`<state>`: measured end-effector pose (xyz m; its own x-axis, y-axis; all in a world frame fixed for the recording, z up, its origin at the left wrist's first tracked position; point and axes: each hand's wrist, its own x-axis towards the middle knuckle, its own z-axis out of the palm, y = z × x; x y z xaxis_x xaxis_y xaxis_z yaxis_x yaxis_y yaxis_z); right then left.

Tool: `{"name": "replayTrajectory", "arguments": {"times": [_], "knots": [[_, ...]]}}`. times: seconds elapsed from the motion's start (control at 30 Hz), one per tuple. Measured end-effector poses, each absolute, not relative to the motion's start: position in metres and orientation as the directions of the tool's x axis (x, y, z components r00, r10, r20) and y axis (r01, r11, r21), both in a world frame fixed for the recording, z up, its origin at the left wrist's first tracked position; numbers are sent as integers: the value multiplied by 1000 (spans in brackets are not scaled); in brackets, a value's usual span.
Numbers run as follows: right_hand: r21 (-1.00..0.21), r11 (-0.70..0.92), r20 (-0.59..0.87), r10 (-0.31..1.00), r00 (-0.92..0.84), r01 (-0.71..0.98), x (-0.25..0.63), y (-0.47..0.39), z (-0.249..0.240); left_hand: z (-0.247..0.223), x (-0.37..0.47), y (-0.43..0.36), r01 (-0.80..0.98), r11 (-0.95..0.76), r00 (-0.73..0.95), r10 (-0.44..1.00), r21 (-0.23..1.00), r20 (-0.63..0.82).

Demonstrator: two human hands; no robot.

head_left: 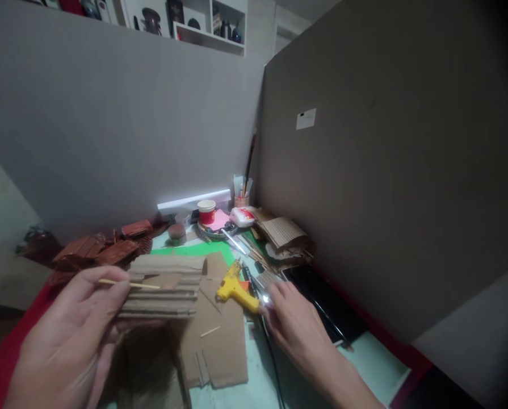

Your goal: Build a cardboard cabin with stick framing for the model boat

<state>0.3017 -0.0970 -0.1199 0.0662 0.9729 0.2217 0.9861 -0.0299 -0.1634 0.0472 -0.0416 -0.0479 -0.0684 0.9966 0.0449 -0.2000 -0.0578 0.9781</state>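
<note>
In my left hand (79, 324) is a small corrugated cardboard piece (164, 295) built of layered strips. A thin wooden stick (130, 284) is pinched between the thumb and forefinger of that same hand, across the front of the cardboard. My right hand (292, 318) is closed at the handle end of a yellow glue gun (236, 289), around something small and shiny that I cannot make out. The glue gun lies with its nozzle pointing away, partly over a flat cardboard sheet (223, 352). A thin stick (210, 332) and narrow cardboard scraps (201, 366) lie on that sheet.
Reddish-brown painted pieces (109, 250) are heaped at the left. A red paper cup (206, 212) stands at the back, near a brush holder (242, 200). To the right are folded corrugated cardboard (285, 233) and a black glossy device (322, 301). Grey partitions (130, 125) enclose the table.
</note>
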Motion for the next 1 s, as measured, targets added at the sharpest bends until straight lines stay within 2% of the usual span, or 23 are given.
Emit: {"name": "replayTrajectory", "arguments": {"times": [0.2, 0.37, 0.6, 0.7, 0.87, 1.0], "knots": [[-30, -27, 185, 982, 32, 999, 301, -100, -123, -47, 40, -41, -267, 15, 61, 998, 963, 1], [43, 50, 235, 970, -59, 998, 288, -85, -133, -41, 39, -43, -322, 150, 227, 971, 935, -77], [243, 83, 332, 929, -163, 967, 272, -32, -158, -34, 46, -55, -400, 128, 147, 986, 908, -74], [290, 85, 376, 906, -195, 953, 270, -30, -166, -33, 45, -59, -412, 117, 144, 988, 904, -62], [287, 92, 431, 877, -215, 954, 271, -38, -175, -31, 44, -60, -379, 104, 115, 991, 920, -65], [170, 94, 477, 863, -166, 981, 276, -36, -180, -34, 42, -56, -378, 171, 198, 975, 910, -101]]}}
